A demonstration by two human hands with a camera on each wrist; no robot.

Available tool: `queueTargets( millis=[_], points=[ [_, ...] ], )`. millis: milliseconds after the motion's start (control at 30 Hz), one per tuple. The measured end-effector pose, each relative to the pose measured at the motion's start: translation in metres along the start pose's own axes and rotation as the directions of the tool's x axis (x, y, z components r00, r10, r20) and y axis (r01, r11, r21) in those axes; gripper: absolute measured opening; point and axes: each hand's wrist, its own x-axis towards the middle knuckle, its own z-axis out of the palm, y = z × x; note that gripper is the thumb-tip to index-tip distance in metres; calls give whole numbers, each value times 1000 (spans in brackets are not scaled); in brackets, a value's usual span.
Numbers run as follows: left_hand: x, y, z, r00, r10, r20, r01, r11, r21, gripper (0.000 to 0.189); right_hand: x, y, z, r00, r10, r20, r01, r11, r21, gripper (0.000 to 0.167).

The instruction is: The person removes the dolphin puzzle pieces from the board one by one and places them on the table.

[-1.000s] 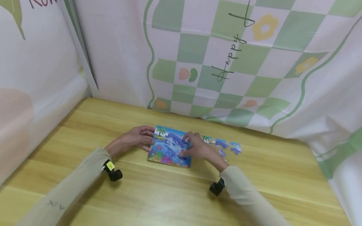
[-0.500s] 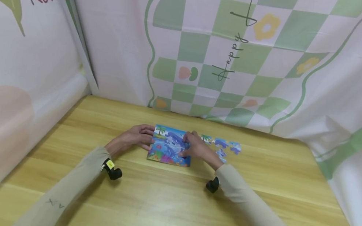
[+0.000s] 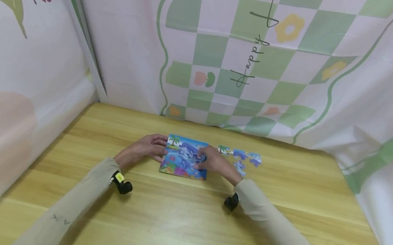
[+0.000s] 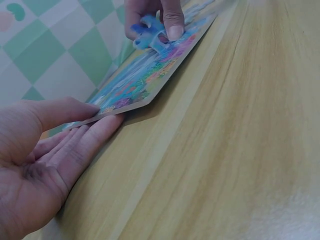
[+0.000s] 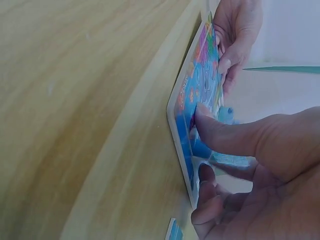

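Observation:
A jigsaw puzzle board point(image 3: 179, 168) with a dolphin sea picture lies on the wooden table. My left hand point(image 3: 146, 147) holds its left edge; in the left wrist view the thumb presses on top and the fingers reach beneath the rim, with that side tilted up off the table. Over the right part of the board, my right hand point(image 3: 214, 161) pinches a blue puzzle piece point(image 4: 145, 41) between thumb and fingers. The piece stands tilted above the picture, partly covered by the fingers.
Several loose puzzle pieces point(image 3: 240, 154) with palm and dolphin prints lie right of the board. A checked curtain point(image 3: 209, 52) hangs behind the table's back edge. Small black cameras point(image 3: 124, 186) are strapped to both wrists.
My right wrist has shifted slightly left, uncovering more of the loose piece beside it. The right fingers have shifted a little over the board. My left hand stays at the board's left edge.

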Motion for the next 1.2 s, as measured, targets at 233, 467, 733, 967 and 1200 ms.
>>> queueTargets(
  millis=[233, 467, 733, 967, 1200],
  points=[
    [0, -1, 1, 1000, -7, -5, 7, 1000, -2, 70, 0, 6, 0, 998, -64, 28, 61, 993, 106, 42],
    [-2, -3, 0, 1000, 4, 14, -4, 1000, 12, 70, 0, 4, -1, 999, -29, 43, 25, 997, 77, 41],
    [-1, 3, 2, 1000, -4, 24, 0, 990, 143, 81, 5, 2, -3, 1000, -15, 27, 15, 1000, -26, 43],
    [1, 1, 6, 999, 32, 20, -35, 986, 165, 86, 6, 8, -5, 999, -41, 31, 41, 999, 4, 38],
    [-4, 5, 9, 999, 33, 21, -35, 993, 116, 89, 1, 15, -20, 999, -9, 44, 2, 988, 153, 24]
  ],
)
